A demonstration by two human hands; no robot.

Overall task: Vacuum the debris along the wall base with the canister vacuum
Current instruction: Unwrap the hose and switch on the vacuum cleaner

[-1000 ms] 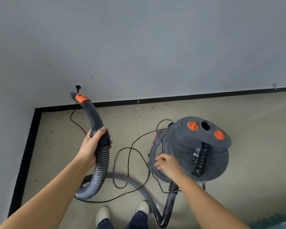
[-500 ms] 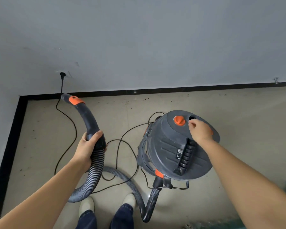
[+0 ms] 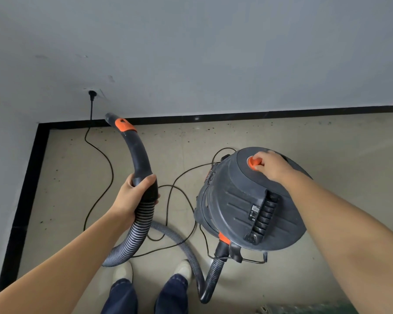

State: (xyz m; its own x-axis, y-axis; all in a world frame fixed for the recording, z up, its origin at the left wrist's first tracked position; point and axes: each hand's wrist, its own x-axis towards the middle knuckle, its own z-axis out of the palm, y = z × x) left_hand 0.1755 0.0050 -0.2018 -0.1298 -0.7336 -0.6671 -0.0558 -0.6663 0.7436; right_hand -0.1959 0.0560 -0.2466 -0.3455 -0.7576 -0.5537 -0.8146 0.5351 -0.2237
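A dark grey canister vacuum (image 3: pixel 241 207) stands on the beige floor at right of centre. My right hand (image 3: pixel 271 166) rests on its top, fingers on an orange knob (image 3: pixel 253 164). My left hand (image 3: pixel 134 196) grips the black curved hose handle (image 3: pixel 140 159) where it joins the ribbed hose (image 3: pixel 143 225). The handle's open tip with an orange collar (image 3: pixel 124 124) points toward the black wall base (image 3: pixel 259 114). Dark debris specks (image 3: pixel 204 129) lie scattered along the floor by the wall base.
The vacuum's black cord (image 3: pixel 100 159) runs across the floor to a plug in a wall outlet (image 3: pixel 91 94). More cord loops lie between hose and canister. My shoes (image 3: pixel 123 271) stand below, by the hose loop. A black skirting runs down the left wall (image 3: pixel 27 184).
My right hand shifted left across the canister top onto the orange knob. The hose handle stays in my left hand, and the view has shifted so the corner and outlet sit further right.
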